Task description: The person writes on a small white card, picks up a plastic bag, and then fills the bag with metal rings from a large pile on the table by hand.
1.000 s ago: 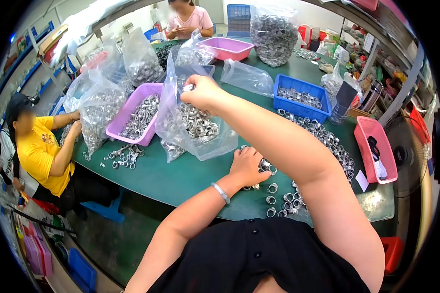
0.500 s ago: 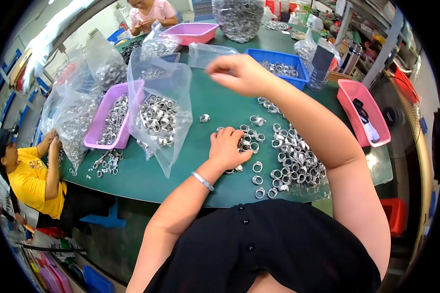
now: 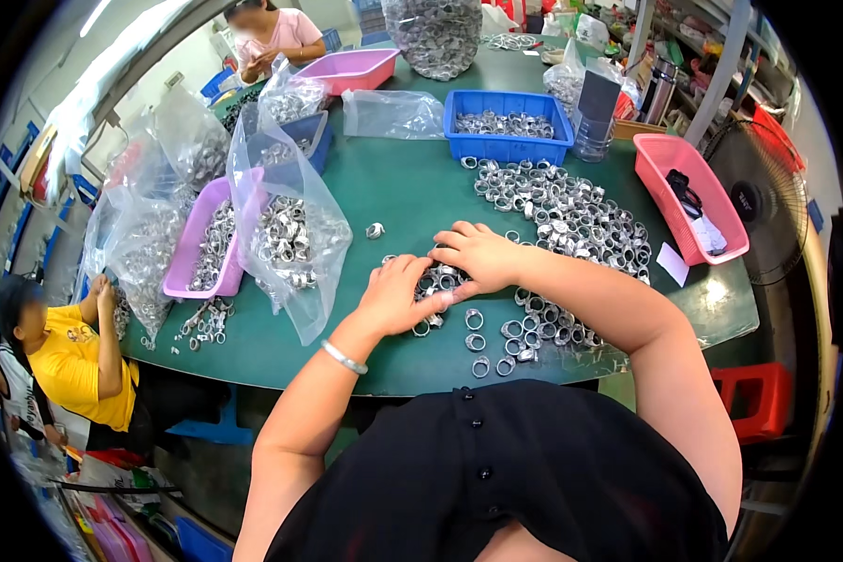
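A small heap of silvery metal rings (image 3: 443,279) lies on the green table between my two hands. My left hand (image 3: 396,296) rests at its left side, fingers spread and curved over the edge, thumb stretched toward the right hand. From the right, my right hand (image 3: 482,257) touches the heap, its fingers apart and its thumb close to the left thumb. Some rings under the palms are hidden. A few rings (image 3: 479,343) lie just below the hands in a short column. To the right spreads a much larger pile of rings (image 3: 571,211), partly covered by my right forearm.
Left stand an open clear bag of rings (image 3: 292,229), a purple basket (image 3: 180,272) and bulging bags (image 3: 150,234). A blue basket (image 3: 509,150) holds rings at the back; a pink basket (image 3: 660,192) stands right. One lone ring (image 3: 375,230) lies apart. Two people sit at the table.
My right hand has come down from above the table's far middle to the small heap beside my left hand. The left hand has shifted slightly left in the picture.
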{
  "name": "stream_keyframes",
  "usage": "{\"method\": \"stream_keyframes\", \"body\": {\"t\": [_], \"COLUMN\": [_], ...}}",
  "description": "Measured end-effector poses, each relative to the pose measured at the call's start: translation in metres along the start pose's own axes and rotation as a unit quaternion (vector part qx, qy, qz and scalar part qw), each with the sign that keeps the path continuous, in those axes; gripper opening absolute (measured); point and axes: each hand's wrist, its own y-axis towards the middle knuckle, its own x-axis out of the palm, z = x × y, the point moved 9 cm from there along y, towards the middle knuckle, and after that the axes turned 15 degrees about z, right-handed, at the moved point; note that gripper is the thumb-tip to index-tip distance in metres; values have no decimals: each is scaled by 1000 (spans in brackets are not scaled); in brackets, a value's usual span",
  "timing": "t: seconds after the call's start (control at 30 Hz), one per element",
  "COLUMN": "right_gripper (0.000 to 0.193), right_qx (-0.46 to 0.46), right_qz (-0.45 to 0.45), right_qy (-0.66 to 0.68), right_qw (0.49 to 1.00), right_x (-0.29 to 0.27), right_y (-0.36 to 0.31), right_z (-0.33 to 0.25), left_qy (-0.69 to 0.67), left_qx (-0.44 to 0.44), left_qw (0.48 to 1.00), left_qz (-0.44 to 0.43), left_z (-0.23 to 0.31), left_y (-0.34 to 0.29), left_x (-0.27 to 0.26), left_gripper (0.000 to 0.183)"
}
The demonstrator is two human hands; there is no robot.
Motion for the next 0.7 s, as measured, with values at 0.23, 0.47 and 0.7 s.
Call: {"method": "stream_keyframes", "body": {"t": [0.23,0.47,0.7], "right_gripper": [49,44,42], "right_qx": [-24,-3,-35], "right_qz": [9,14,3], "right_qy": [-14,26,68], "right_qw": [1000,1000,997], "right_x": [-3,-1,0], "right_y": [12,21,18], "right_z": [-20,-19,-23], "left_qy": [100,89,76], "left_qx": [83,80,86], "left_qw": [991,982,976], "left_qz": [41,146,186], "left_z": [18,19,20], "left_y": [-38,-39,-46], "left_x": [-1,-8,-14], "left_gripper": [87,63,54]}}
